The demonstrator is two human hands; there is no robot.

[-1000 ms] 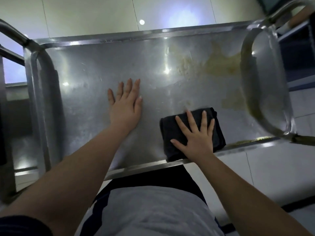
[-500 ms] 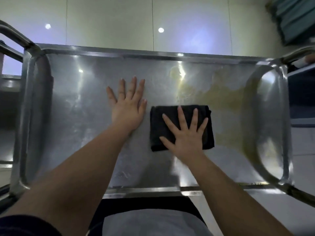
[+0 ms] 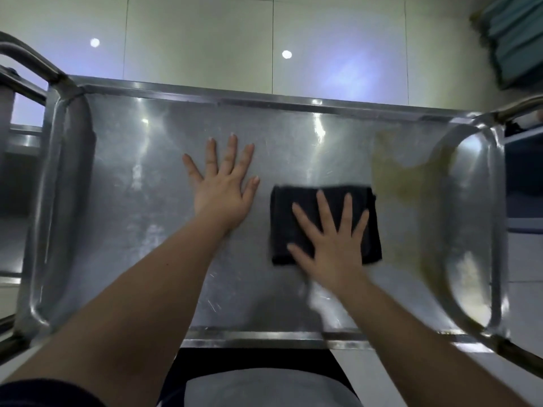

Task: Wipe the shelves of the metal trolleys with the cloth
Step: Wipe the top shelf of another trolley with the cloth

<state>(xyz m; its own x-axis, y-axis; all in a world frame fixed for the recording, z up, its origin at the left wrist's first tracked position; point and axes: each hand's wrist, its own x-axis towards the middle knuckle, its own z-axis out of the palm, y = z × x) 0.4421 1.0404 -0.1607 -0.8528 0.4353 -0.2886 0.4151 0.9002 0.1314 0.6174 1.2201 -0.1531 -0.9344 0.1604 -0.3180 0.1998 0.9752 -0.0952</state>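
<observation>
1. Right hand (image 3: 332, 248): fingers (image 3: 325, 211) spread flat, folded black cloth (image 3: 291, 210) beneath them on trolley shelf (image 3: 132, 230).
2. Left hand (image 3: 220, 189) splayed flat, beside cloth.
3. Cloth likely soft, light; press centrally.

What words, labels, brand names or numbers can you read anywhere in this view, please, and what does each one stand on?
None: no text can be read anywhere in this view.
The metal trolley shelf shows only scratches, glare and a yellowish stain.
The black cloth under the right hand is plain, with no tag in view.
The teal thing at top right is blurred; no lettering can be made out.
</observation>
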